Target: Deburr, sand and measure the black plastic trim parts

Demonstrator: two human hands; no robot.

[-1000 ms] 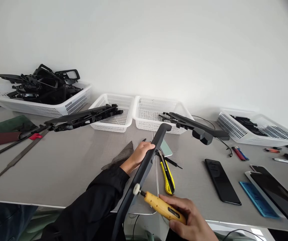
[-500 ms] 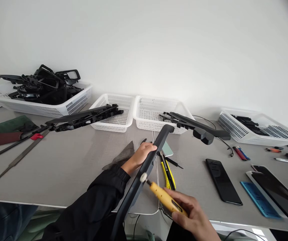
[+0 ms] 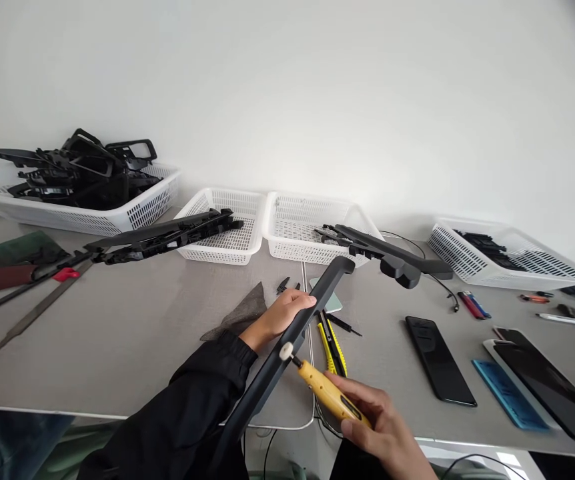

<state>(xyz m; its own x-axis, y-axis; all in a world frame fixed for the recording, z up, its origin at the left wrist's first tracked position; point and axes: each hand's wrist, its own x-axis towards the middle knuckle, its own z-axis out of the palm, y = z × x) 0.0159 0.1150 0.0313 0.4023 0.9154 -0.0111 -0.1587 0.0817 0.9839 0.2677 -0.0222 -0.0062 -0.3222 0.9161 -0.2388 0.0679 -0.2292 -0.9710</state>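
My left hand (image 3: 285, 312) is closed around a long black plastic trim piece (image 3: 262, 377), which slants from the lower middle up toward the baskets. In my right hand (image 3: 377, 423) is a yellow rotary tool (image 3: 328, 392), gripped between thumb and fingers. A small white round polishing tip (image 3: 286, 351) on the tool meets or nearly meets the side of the trim; contact cannot be told for sure. Behind the tool lies a yellow-and-black utility knife (image 3: 334, 343). Beside my left wrist rests a dark grey cloth (image 3: 240, 313).
White baskets stand along the wall: one heaped with black parts (image 3: 140, 217), two in the middle (image 3: 217, 257) (image 3: 287, 250), one at right (image 3: 477, 267). Black trim pieces (image 3: 167, 235) (image 3: 392, 253) lean on the middle ones. Files (image 3: 32, 320) lie left; phones (image 3: 440, 360) lie right.
The view has shifted slightly, so the table things sit a little further left. The trim's upper end appears slightly lower and further right. Both hands keep their holds.
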